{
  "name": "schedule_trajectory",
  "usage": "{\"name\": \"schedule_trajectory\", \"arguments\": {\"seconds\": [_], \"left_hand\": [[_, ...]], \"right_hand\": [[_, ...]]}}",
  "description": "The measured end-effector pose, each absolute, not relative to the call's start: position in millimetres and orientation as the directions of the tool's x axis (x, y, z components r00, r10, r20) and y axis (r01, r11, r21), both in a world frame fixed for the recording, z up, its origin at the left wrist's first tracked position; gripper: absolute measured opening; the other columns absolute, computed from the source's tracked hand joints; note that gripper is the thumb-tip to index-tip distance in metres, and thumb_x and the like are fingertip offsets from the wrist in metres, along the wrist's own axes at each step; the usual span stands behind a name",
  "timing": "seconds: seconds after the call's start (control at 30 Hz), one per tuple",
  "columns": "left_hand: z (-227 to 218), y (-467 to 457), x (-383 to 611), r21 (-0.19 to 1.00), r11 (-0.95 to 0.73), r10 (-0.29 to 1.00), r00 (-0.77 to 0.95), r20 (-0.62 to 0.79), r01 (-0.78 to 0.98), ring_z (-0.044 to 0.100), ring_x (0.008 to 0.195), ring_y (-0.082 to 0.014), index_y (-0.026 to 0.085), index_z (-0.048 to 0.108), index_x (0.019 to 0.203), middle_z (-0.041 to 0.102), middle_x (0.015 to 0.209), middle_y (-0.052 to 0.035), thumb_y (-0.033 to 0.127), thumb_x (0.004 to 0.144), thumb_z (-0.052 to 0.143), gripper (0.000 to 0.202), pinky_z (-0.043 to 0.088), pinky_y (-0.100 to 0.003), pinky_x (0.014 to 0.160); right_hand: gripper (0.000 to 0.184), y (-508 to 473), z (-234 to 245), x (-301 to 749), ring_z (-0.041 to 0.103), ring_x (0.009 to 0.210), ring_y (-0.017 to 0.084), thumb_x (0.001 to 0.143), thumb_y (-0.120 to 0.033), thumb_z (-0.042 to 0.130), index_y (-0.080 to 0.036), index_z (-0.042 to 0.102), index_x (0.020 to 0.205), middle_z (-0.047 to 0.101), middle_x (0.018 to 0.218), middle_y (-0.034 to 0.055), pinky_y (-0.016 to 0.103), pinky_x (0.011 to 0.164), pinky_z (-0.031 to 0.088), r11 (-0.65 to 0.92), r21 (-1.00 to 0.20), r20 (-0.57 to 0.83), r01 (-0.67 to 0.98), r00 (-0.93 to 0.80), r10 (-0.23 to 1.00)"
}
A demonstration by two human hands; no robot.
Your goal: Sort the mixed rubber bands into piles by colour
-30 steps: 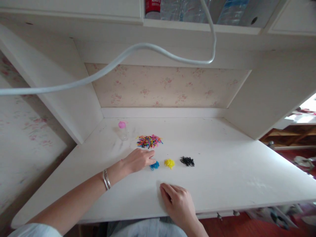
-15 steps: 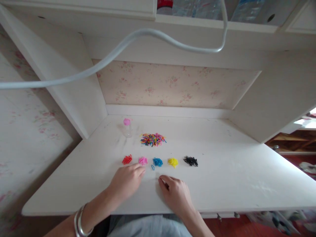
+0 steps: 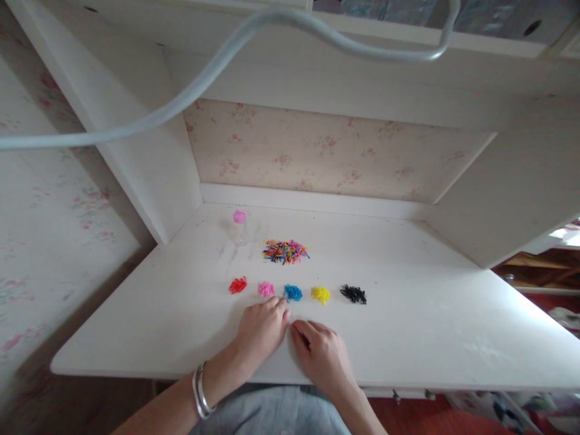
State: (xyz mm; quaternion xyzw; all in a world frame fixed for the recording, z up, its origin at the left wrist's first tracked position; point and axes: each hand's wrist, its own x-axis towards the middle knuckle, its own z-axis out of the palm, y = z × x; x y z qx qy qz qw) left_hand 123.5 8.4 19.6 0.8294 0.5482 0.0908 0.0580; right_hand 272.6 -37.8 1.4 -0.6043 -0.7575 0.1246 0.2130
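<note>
Small rubber bands lie in a row of piles on the white desk: red bands [image 3: 237, 285], pink bands [image 3: 266, 289], blue bands [image 3: 293, 293], yellow bands [image 3: 321, 295] and black bands [image 3: 354, 294]. My left hand [image 3: 263, 328], palm down with fingers bent together, reaches the near edge of the blue pile. What its fingertips hold, if anything, is hidden. Beside it, my right hand [image 3: 322, 353] rests curled on the desk, thumb against the fingers, its inside out of sight. Behind the row lies a mixed heap of bands [image 3: 285, 252].
A clear bottle with a pink cap [image 3: 240, 217] stands at the back left of the desk [image 3: 421, 326]. A white cable [image 3: 199, 87] crosses overhead, below a shelf. Side panels rise at left and right.
My left hand has moved right, from the pink pile to the blue one, and covers where a single blue band lay. The right hand has hardly moved. The view has shifted slightly.
</note>
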Motion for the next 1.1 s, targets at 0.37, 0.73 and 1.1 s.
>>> {"name": "schedule_trajectory", "arguments": {"seconds": [0.37, 0.73, 1.1], "left_hand": [[19.4, 9.6, 128.0, 0.182, -0.417, 0.909, 0.403, 0.11, 0.89, 0.063, 0.074, -0.0179, 0.022, 0.058, 0.097, 0.065, 0.087, -0.0029, 0.029, 0.091, 0.036, 0.023, 0.044, -0.026, 0.06], [25.2, -3.9, 92.8, 0.19, -0.411, 0.908, 0.382, 0.169, 0.892, 0.066, 0.074, -0.0169, 0.028, 0.058, 0.106, 0.067, 0.096, -0.0003, 0.032, 0.092, 0.035, 0.027, 0.048, -0.026, 0.06], [-11.0, -8.4, 11.5, 0.49, -0.352, 0.92, 0.2, 0.336, 0.797, 0.065, 0.082, -0.0162, 0.021, 0.062, 0.095, 0.068, 0.091, -0.0037, 0.033, 0.09, 0.042, 0.024, 0.051, -0.025, 0.074]], "right_hand": [[0.027, -37.3, 2.7, 273.7, 0.056, 0.067, 0.011, 0.091, -0.025, 0.039, -0.023, 0.065, 0.085, 0.065, 0.073, -0.0003, 0.02, 0.061, 0.029, 0.253, -0.446, 0.184, 0.859, -0.188, 0.965], [0.032, -12.0, 34.5, 294.8, 0.058, 0.056, 0.011, 0.089, -0.036, 0.039, -0.027, 0.07, 0.084, 0.066, 0.062, -0.0014, 0.02, 0.055, 0.035, 0.115, -0.48, 0.105, 0.87, -0.073, 0.992], [0.034, 112.2, 36.3, 315.2, 0.062, 0.095, 0.022, 0.085, -0.034, 0.043, -0.03, 0.063, 0.112, 0.066, 0.109, 0.0066, 0.03, 0.075, 0.042, -0.109, -0.136, -0.073, 0.985, 0.1, 0.992]]}}
